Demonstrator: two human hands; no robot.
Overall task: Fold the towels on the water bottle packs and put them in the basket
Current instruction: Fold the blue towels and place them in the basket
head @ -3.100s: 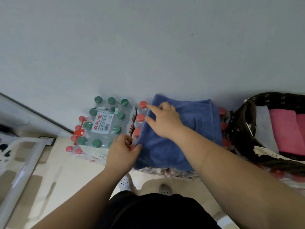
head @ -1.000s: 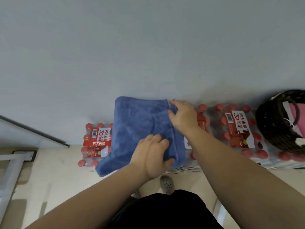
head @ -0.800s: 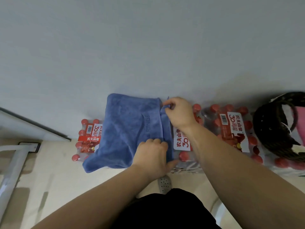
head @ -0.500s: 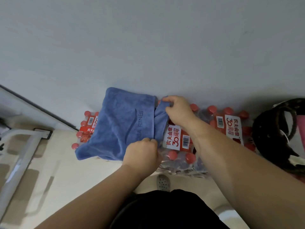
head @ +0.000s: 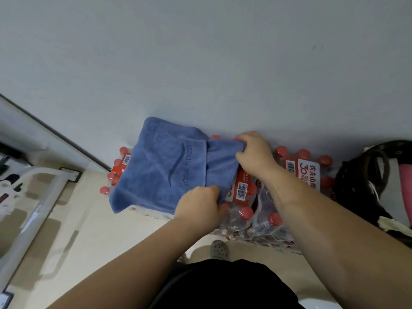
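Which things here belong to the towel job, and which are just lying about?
Job: blue towel, gripped by left hand and right hand; water bottle packs under it; basket at right.
Lying about: white frame at left; grey shoe on the floor.

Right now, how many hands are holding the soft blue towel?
2. The left hand grips the near edge of the soft blue towel. The right hand pinches its far corner, over the red-capped plastic water bottle packs. No other hand shows.
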